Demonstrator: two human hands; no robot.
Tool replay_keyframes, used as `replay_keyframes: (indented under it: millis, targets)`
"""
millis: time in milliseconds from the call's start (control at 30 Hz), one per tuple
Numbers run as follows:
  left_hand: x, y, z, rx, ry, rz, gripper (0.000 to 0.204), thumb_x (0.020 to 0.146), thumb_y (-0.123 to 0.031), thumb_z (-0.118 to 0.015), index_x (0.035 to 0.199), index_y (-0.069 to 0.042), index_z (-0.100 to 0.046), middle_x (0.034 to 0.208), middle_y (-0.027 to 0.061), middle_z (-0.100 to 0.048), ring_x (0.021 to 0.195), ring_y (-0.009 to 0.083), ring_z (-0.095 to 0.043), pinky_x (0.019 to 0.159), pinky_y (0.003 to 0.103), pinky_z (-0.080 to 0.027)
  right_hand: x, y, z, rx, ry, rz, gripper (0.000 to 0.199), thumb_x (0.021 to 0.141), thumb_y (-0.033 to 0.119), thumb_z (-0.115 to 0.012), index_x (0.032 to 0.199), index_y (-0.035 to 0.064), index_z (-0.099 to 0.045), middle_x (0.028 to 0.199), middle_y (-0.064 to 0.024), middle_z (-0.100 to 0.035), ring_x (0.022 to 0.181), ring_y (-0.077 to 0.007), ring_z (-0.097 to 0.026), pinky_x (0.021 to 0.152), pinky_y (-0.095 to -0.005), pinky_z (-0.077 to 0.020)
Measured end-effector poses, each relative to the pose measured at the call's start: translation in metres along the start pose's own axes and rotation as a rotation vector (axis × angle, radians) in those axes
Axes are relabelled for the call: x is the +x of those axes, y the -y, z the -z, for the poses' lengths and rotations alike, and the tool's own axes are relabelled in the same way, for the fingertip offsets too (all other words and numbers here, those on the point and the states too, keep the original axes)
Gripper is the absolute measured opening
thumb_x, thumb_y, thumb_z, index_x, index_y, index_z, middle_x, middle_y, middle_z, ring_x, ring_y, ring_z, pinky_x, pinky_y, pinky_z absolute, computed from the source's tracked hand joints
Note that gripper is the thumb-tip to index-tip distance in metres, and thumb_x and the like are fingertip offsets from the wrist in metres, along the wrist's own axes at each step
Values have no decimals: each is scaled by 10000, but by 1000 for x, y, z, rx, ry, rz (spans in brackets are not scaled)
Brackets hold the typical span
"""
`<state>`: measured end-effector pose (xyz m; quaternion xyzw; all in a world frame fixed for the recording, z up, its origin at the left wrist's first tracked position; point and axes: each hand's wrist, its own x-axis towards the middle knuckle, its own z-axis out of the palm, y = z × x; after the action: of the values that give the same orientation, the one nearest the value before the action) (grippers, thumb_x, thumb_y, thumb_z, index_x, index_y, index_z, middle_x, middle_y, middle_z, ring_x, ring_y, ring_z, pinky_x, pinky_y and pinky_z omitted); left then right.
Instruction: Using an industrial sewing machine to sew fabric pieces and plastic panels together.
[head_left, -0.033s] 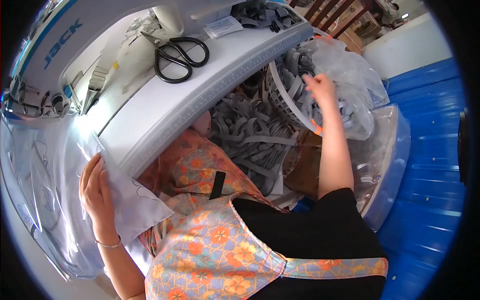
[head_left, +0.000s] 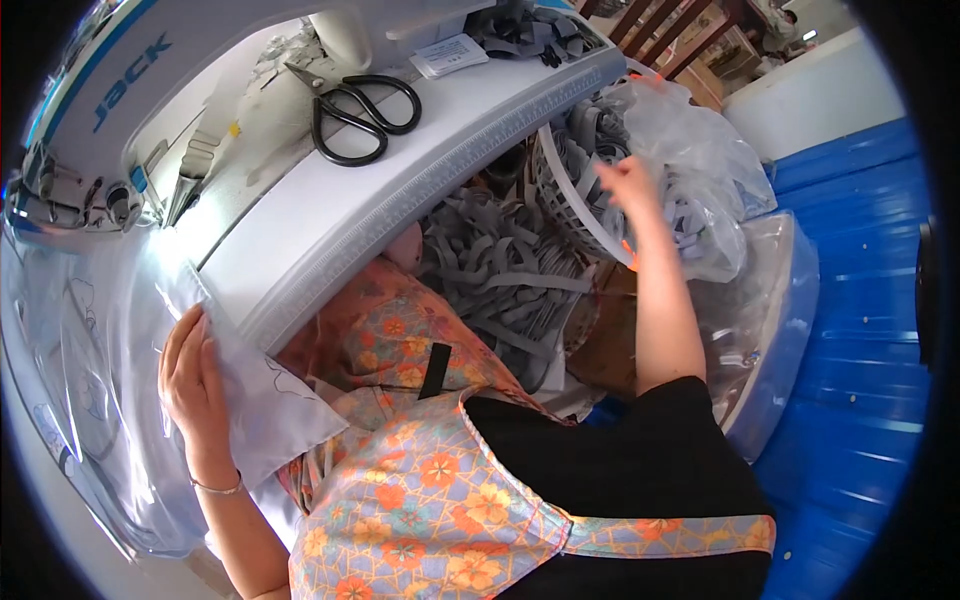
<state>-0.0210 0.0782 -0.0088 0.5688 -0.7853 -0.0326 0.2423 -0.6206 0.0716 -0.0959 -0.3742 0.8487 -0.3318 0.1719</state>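
Our left hand [head_left: 193, 378] lies flat, fingers together, seemingly steadying white cloth [head_left: 290, 400]; far right, our right hand [head_left: 630, 188] hovers by grey strips [head_left: 604, 126], pinch unclear.

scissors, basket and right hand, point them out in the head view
Scissors [head_left: 381, 130]: head view, where the handle loops meet.
Basket [head_left: 566, 188]: head view, white rim.
Right hand [head_left: 632, 187]: head view, back of the hand.

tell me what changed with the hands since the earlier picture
The right hand has shifted slightly left and down in the picture, at the basket of grey strips; whether it grips one is unclear. The left hand still rests on the white fabric, and the black-handled scissors stay put.
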Motion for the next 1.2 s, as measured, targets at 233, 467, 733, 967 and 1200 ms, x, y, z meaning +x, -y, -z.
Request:
replay_keyframes:
  millis: [233, 467, 733, 967, 1200]
  targets:
    - [-7, 17, 18, -7, -67, 61, 248, 1007, -93, -553, 1169, 4, -714, 1209, 134, -711, 1123, 295, -673, 986, 369, -502, -28, 56, -25, 215, -88, 330, 147, 976, 120, -636, 1082, 60, -718, 935, 7, -696, 855, -82, -604, 756, -253, -480]
    - [45, 35, 71, -790, -210, 409, 295, 1037, -182, -563, 1147, 43, -720, 1051, 89, -752, 983, 131, -693, 880, 276, -521, -162, 286, -108, 234, 489, 1216, 205, 910, -7, -630, 1101, -14, -704, 961, -142, -693, 896, -250, -665, 809, -336, -528]
    - [52, 3, 63, -430, 210, 104, 241, 954, -131, -609, 1073, 40, -732, 957, 205, -731, 861, 330, -702, 787, 358, -544, -329, 286, -304, 964, 1598, 1179, 360, 993, 244, -557, 1288, 43, -606, 1030, -17, -674, 1004, -171, -641, 863, -340, -517]
    - [29, 21, 66, -762, -81, 293, 242, 1023, -136, -599, 1118, 51, -717, 1040, 116, -746, 920, 138, -666, 828, 276, -532, -254, 316, -229, 430, 658, 1658, 472, 952, 190, -637, 1391, 47, -537, 1334, -180, -567, 1258, -291, -556, 1033, -430, -470]
    - [43, 11, 69, -666, -33, 171, 231, 1006, -114, -601, 1079, 82, -698, 1069, 186, -733, 967, 244, -700, 859, 315, -531, -243, 329, -222, -60, 503, 1582, 718, 850, 384, -749, 1356, -77, -530, 1392, -266, -524, 1310, -415, -497, 1114, -469, -375]
